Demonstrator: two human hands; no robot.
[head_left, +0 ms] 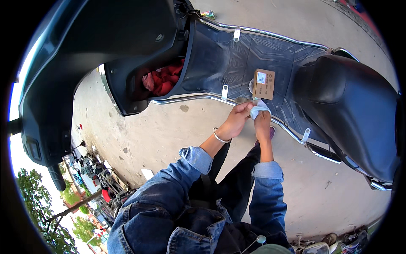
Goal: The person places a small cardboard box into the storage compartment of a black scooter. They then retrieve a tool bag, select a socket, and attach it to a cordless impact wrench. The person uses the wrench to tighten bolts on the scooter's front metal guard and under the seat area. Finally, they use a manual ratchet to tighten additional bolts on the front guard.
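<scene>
A crumpled, pale blue piece of thin cloth or film (259, 108) is bunched up between my two hands, just above the scooter's near chrome rail. My left hand (237, 122) pinches its left edge with thumb and fingers. The bunched fingers of my right hand (263, 125) reach into its folds, which partly hide the fingertips. Just beyond my hands, a small brown cardboard box (265, 86) with a white label lies on the scooter's dark footboard (279, 53). Some clear plastic (251, 86) shows along the box's left side.
The black scooter seat (351, 101) rises to the right. At the left, red cloth (163, 80) fills an open compartment in the front panel. A chrome rail (190, 98) runs along the footboard's near side. Parked vehicles (105, 182) stand at the lower left on concrete ground (110, 135).
</scene>
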